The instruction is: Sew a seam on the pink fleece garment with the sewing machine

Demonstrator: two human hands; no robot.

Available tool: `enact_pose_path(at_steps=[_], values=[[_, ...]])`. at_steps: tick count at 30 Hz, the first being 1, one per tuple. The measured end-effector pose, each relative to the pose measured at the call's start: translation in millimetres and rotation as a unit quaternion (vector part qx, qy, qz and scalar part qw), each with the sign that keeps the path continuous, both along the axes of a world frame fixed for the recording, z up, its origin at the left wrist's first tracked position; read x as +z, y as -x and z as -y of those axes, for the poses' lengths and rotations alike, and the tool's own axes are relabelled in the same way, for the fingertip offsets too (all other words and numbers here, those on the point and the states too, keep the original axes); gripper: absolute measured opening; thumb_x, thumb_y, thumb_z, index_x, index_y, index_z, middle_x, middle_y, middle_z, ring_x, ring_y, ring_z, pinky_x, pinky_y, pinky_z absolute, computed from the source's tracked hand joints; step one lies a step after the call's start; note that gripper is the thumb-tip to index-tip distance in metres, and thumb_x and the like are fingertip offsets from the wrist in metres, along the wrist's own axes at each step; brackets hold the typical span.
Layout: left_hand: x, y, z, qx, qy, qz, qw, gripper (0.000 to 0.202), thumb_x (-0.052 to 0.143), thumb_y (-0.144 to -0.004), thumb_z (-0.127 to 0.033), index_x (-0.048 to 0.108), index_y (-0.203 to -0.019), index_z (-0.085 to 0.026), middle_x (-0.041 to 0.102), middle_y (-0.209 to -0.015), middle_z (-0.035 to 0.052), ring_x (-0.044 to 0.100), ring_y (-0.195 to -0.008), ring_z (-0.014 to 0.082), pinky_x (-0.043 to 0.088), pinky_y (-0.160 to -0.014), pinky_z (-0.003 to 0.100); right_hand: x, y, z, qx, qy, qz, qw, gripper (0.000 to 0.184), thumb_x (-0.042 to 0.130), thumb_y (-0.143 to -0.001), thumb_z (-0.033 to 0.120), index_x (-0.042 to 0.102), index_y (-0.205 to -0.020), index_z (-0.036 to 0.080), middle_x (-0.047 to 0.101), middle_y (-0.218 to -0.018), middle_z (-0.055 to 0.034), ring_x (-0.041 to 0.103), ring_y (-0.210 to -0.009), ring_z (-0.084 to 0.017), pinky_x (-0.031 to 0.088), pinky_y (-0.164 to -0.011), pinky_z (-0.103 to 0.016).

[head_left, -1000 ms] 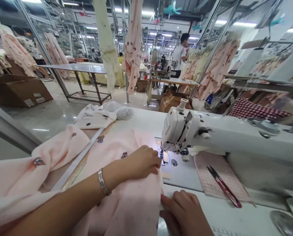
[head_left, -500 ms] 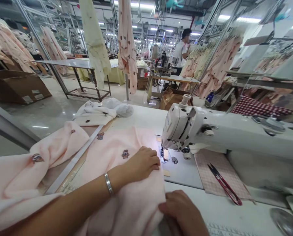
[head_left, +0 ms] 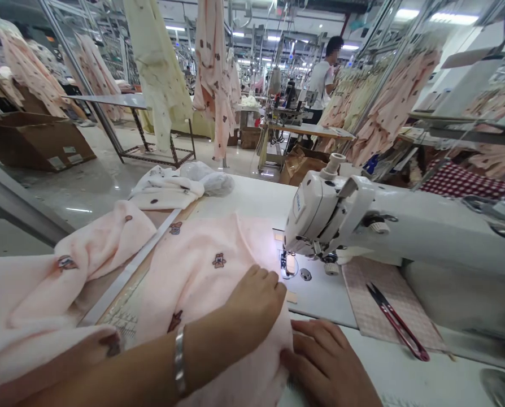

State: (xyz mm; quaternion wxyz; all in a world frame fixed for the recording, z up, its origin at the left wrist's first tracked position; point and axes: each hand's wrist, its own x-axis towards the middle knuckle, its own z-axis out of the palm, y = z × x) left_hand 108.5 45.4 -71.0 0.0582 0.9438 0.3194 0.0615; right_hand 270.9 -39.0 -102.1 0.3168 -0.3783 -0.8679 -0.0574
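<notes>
Near the front edge of the white sewing table [head_left: 252, 198], in the head view, the left hand [head_left: 252, 305] lies flat and pressed down on the pink fleece garment [head_left: 201, 271], with the fingers close together and pointing to the right, toward the presser foot [head_left: 287, 264]. The right hand [head_left: 326, 362] lies nearer, also flat with fingers slightly spread, and its fingertips touch the right edge of the same fleece just below the left hand. The fleece is spread on the table left of the sewing machine [head_left: 362, 220], and its right edge ends just beside the lit needle area, not yet under the foot as far as I can see. I judge the main danger is the left fingertips, which are near the needle; if the fabric is pushed too far while the machine runs, a finger could be caught. The thick fleece could also bunch or shift under the palms, so the seam would go crooked. Red thread snips [head_left: 399, 323] lie on a checked cloth [head_left: 388, 294] at the right, well apart from both hands. One more view does not exist.
</notes>
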Motion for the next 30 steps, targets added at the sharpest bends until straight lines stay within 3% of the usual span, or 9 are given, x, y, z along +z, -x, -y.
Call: enact_pose_path(at_steps=[3, 6, 12, 19, 23, 27, 30], values=[[-11.0, 12.8, 9.0, 0.002, -0.030, 0.039, 0.999, 0.030, 0.042, -0.093, -0.025, 0.046, -0.120, -0.014, 0.053, -0.120, 0.0100, 0.044, -0.113, 0.0260, 0.027, -0.097, 0.049, 1.8, -2.8, -6.9, 0.005, 0.004, 0.023, 1.000, 0.029, 0.036, -0.093, 0.017, 0.063, -0.087, 0.020, 0.066, -0.081, -0.0017, 0.056, -0.090, -0.019, 0.034, -0.084, -0.035], [-15.9, 20.9, -4.6, -0.009, -0.014, 0.073, 0.997, 0.035, 0.039, -0.095, -0.034, 0.040, -0.126, -0.019, 0.046, -0.130, 0.0057, 0.037, -0.122, 0.0216, 0.017, -0.105, 0.048, 3.5, -5.3, -18.9, 0.006, -0.004, 0.024, 1.000, 0.029, 0.035, -0.093, 0.018, 0.063, -0.086, 0.021, 0.066, -0.079, -0.0005, 0.056, -0.088, -0.018, 0.033, -0.083, -0.034], [-13.4, 19.8, -37.7, -0.026, 0.019, 0.095, 0.995, 0.035, 0.041, -0.094, -0.038, 0.042, -0.125, -0.022, 0.047, -0.129, 0.0042, 0.040, -0.119, 0.0203, 0.014, -0.107, 0.047, 7.9, -9.3, -36.4, 0.009, 0.014, 0.043, 0.999, 0.028, 0.035, -0.092, 0.017, 0.063, -0.089, 0.020, 0.066, -0.082, -0.0013, 0.056, -0.092, -0.019, 0.032, -0.085, -0.036], [-14.8, 18.6, -41.0, -0.040, 0.023, 0.099, 0.994, 0.033, 0.041, -0.094, -0.038, 0.045, -0.123, -0.022, 0.047, -0.128, 0.0057, 0.040, -0.119, 0.0219, 0.015, -0.106, 0.048, 4.5, -10.6, -34.1, -0.001, 0.044, 0.025, 0.999, 0.021, 0.044, -0.087, 0.014, 0.064, -0.090, 0.018, 0.064, -0.087, -0.0053, 0.054, -0.086, -0.020, 0.038, -0.077, -0.036], [-13.7, 20.5, -44.0, -0.051, 0.034, 0.122, 0.991, 0.027, 0.043, -0.093, -0.030, 0.049, -0.118, -0.022, 0.050, -0.124, 0.0067, 0.043, -0.116, 0.0225, 0.018, -0.104, 0.050, 10.0, -12.6, -32.0, -0.004, 0.002, 0.014, 1.000, 0.018, 0.051, -0.080, 0.007, 0.064, -0.089, 0.015, 0.063, -0.095, -0.0077, 0.052, -0.089, -0.021, 0.038, -0.079, -0.036], [-11.9, 24.1, -44.9, -0.122, 0.049, 0.175, 0.976, 0.017, 0.044, -0.092, -0.023, 0.060, -0.099, -0.022, 0.060, -0.106, 0.0021, 0.052, -0.102, 0.0167, 0.021, -0.104, 0.042, 10.5, -12.2, -30.3, 0.006, 0.054, 0.026, 0.998, 0.018, 0.048, -0.083, 0.009, 0.063, -0.091, 0.014, 0.065, -0.097, -0.0042, 0.052, -0.090, -0.019, 0.039, -0.078, -0.034], [-11.5, 24.1, -45.7, -0.147, 0.052, 0.159, 0.975, 0.018, 0.045, -0.092, -0.024, 0.063, -0.095, -0.023, 0.063, -0.102, 0.0011, 0.054, -0.098, 0.0155, 0.021, -0.104, 0.040, 9.6, -12.2, -29.2, 0.001, 0.054, 0.042, 0.998, 0.017, 0.049, -0.083, 0.011, 0.063, -0.092, 0.014, 0.066, -0.098, -0.0037, 0.052, -0.089, -0.019, 0.039, -0.078, -0.035]])
